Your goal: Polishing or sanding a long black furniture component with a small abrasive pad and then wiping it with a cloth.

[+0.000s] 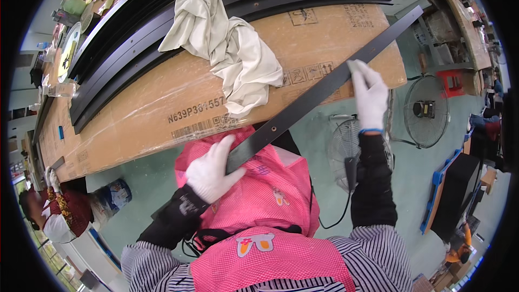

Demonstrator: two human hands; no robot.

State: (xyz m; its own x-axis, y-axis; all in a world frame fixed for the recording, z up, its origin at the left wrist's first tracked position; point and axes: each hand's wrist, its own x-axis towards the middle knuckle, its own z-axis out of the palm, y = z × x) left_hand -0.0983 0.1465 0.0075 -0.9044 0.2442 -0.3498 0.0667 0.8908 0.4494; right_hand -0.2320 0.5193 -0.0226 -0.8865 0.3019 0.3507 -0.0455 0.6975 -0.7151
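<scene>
Both my hands wear white gloves and hold one long, flat black strip (313, 96) with small holes in it. It slants from low left to upper right across the near edge of a cardboard-topped table. My left hand (212, 170) grips the strip's near end, thumb and fingers on either side. Farther along, my right hand (370, 95) pinches its edge with the fingertips. A crumpled off-white cloth (238, 59) lies on the cardboard (146, 124), partly over several more long black strips (124, 57) at the back.
Two fans with wire guards (426, 109) stand on the floor to the right. At the far left, a co-worker in gloves (65, 211) is at the table's end. A blue bucket (118, 193) stands near that person. Tape and small items (69, 48) sit at the back left.
</scene>
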